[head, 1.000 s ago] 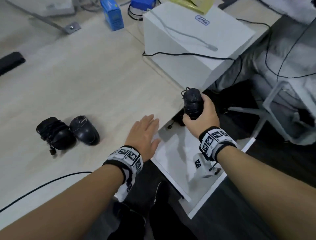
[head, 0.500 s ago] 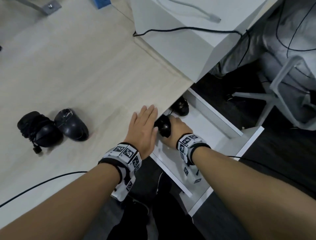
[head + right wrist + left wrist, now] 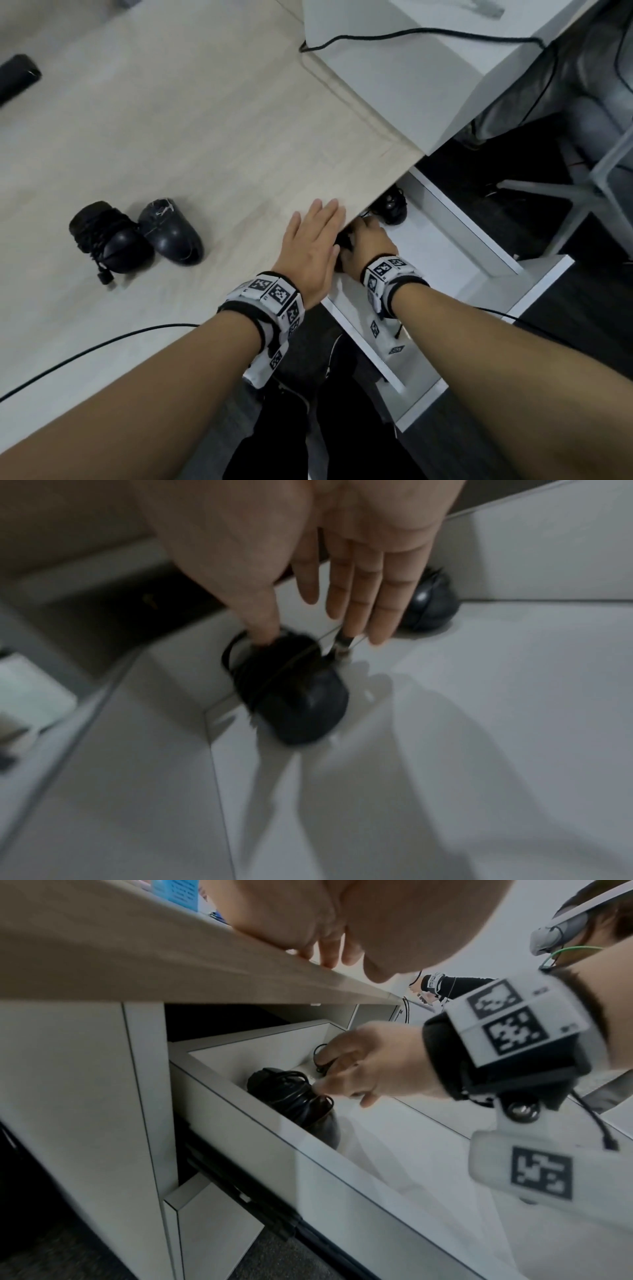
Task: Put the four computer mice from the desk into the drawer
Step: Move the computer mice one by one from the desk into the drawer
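Two black mice lie on the wooden desk: one with its cable wound round it (image 3: 109,240) and a plain one (image 3: 173,231) beside it. The white drawer (image 3: 462,240) stands pulled out under the desk edge. A mouse (image 3: 390,205) sits at its back. A second cable-wrapped mouse (image 3: 298,696) lies on the drawer floor by the left wall. My right hand (image 3: 325,610) is over it with straight fingers, and only the thumb touches the cable wrap. My left hand (image 3: 311,240) rests flat on the desk edge.
A white box (image 3: 411,85) with a black cable across it stands at the desk's back right. A thin black cable (image 3: 85,353) crosses the desk near me. A chair base (image 3: 582,192) stands right of the drawer. A lower drawer front (image 3: 212,1231) sits below.
My right hand carried the cable-wrapped mouse down from above the drawer onto its floor and loosened its grip. My left hand stayed on the desk edge.
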